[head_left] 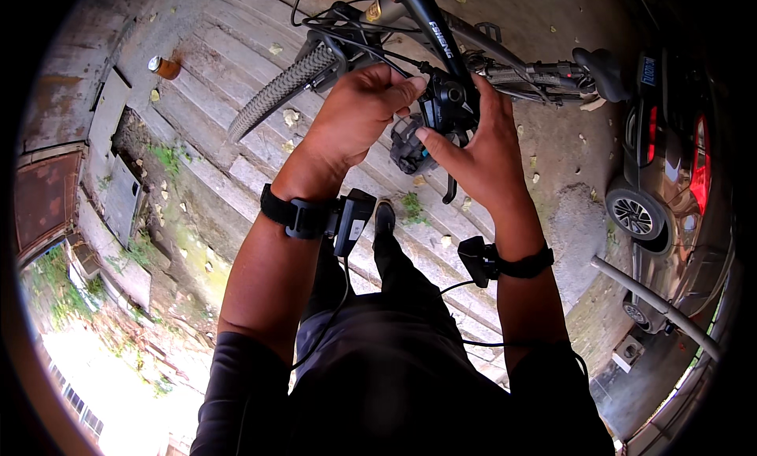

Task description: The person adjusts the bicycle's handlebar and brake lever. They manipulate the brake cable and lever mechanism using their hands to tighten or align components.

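1 car (676, 180) stands well right of 1 orange can (163, 68).

The handlebar (424, 16) is black with white lettering, and the shifter pod (450, 102) and brake lever (450, 189) are black too. The tyre (280, 93) is dark grey, patterned with close, small knobs. A black saddle (603, 73) contrasts with the bronze-brown car (673, 255), its red tail lamp (701, 168) and blue number plate (648, 71). Grey paving slabs (236, 50) form stripes, dotted with pale yellow leaves (291, 117); the can (164, 67) is orange-brown, the weeds (168, 158) bright green, the wrist straps (292, 214) black.
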### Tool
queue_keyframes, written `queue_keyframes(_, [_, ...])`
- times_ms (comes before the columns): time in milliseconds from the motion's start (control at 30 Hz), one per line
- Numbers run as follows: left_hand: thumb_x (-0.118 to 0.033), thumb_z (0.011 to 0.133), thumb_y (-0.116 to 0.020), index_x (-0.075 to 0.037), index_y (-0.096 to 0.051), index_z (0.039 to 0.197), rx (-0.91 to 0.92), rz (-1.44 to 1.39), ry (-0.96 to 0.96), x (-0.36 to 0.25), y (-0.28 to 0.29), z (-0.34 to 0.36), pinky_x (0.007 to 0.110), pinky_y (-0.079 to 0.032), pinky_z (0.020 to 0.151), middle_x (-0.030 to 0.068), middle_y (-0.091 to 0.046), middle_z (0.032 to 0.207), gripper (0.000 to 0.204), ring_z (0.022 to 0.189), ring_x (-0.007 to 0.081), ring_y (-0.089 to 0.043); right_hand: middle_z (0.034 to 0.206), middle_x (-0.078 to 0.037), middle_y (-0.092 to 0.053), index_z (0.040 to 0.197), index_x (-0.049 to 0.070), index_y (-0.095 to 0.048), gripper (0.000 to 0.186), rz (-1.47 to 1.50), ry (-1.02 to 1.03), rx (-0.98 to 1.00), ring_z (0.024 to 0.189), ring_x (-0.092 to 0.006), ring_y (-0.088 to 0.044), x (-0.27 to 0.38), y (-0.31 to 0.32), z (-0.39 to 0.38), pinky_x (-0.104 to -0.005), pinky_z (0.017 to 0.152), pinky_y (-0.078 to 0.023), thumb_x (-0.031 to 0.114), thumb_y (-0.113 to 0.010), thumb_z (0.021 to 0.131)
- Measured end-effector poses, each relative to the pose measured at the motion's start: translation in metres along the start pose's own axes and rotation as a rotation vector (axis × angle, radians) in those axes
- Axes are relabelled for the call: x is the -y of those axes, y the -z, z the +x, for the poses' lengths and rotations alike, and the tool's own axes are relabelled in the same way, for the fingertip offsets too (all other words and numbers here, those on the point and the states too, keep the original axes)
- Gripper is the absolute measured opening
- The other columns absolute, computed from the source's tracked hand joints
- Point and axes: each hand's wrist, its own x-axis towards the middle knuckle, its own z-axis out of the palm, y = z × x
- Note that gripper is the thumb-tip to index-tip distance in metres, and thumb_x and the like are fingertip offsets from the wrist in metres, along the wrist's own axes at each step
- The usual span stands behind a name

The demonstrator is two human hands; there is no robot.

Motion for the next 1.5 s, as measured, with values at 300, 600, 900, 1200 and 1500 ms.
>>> queue_keyframes(300, [-0.030, 0.096, -0.076, -0.007, -0.070, 0.088, -0.028, 0.043, 0.029, -0.005, -0.002, 0.001, 0.022, -0.040, 0.063, -0.0009, -0.064, 0.075, 0.025, 0.069, 0.0071, -0.055, 0.125, -0.020, -0.058, 0.143, -0.002, -0.043, 0.092, 0.033, -0.025, -0.008, 0.117, -0.0363, -0.055, 0.001, -0.001, 0.000, -0.0456, 0.100, -0.047, 0.037, -0.087, 0.073])
queue_keyframes(600, [-0.028, 0.102, -0.067, -0.008, -0.072, 0.099, 0.047, 0.006, 0.056, -0.005, 0.011, -0.001, 0.023, -0.043, 0.071, -0.0010, -0.069, 0.087, 0.021, 0.081, 0.0076, -0.061, 0.126, -0.020, -0.057, 0.145, 0.000, -0.043, 0.093, 0.057, -0.037, 0.005, 0.116, -0.0352, -0.058, 0.000, 0.000, 0.000, -0.0444, 0.099, -0.049, 0.036, -0.088, 0.072])
queue_keyframes(900, [-0.028, 0.100, -0.070, -0.009, -0.071, 0.094, 0.059, 0.037, 0.042, -0.001, 0.009, -0.002, 0.023, -0.043, 0.070, -0.0019, -0.069, 0.085, 0.020, 0.080, 0.0071, -0.061, 0.127, -0.021, -0.056, 0.145, -0.001, -0.042, 0.094, 0.056, -0.045, 0.005, 0.117, -0.0369, -0.059, -0.002, -0.001, -0.001, -0.0448, 0.100, -0.049, 0.036, -0.088, 0.073])
queue_keyframes(1200, [-0.028, 0.101, -0.069, -0.011, -0.072, 0.096, 0.100, 0.028, 0.073, 0.009, 0.004, -0.008, 0.022, -0.043, 0.069, -0.0040, -0.069, 0.085, 0.018, 0.077, 0.0054, -0.060, 0.127, -0.022, -0.056, 0.145, -0.002, -0.041, 0.094, 0.021, 0.001, -0.009, 0.117, -0.0376, -0.060, -0.005, -0.002, -0.001, -0.0448, 0.100, -0.050, 0.037, -0.088, 0.073])
queue_keyframes(1500, [-0.023, 0.101, -0.068, -0.010, -0.072, 0.101, 0.090, -0.036, 0.061, 0.012, 0.002, -0.010, 0.022, -0.042, 0.068, -0.0032, -0.069, 0.085, 0.014, 0.075, 0.0047, -0.059, 0.127, -0.022, -0.056, 0.145, -0.001, -0.042, 0.094, 0.028, 0.002, 0.004, 0.117, -0.0371, -0.060, -0.008, -0.002, 0.000, -0.0446, 0.099, -0.050, 0.037, -0.088, 0.073])
